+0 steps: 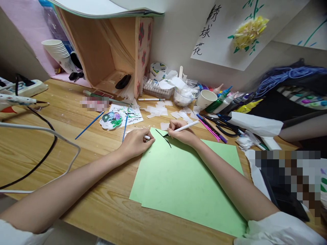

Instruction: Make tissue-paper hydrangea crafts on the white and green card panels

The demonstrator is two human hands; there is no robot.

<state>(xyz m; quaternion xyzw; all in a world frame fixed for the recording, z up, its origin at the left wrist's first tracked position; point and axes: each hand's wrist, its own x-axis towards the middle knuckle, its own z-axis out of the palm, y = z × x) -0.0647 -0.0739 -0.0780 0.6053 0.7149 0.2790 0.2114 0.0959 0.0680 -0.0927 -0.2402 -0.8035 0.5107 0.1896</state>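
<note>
My right hand [184, 135] is closed around a white brush pen [188, 126], whose black tip rests at the upper left part of a light green sheet of paper [189, 183]. A curved black stroke [168, 143] runs beside the tip. A second green sheet [136, 192] shows underneath, slightly offset. My left hand [134, 142] lies at the sheet's upper left edge, its fingers curled on a small white pen cap [146, 137]. Part of the cap is hidden inside the fingers.
Beyond the paper are a paint-smeared palette [111, 119], blue paintbrushes [89, 125], paper scraps [157, 109], a paper cup [206, 98] and paint bottles [217, 103]. Black scissors [227, 124] and pens lie to the right. Cables [42, 161] cross the left side; a pink-lined box [114, 51] stands behind.
</note>
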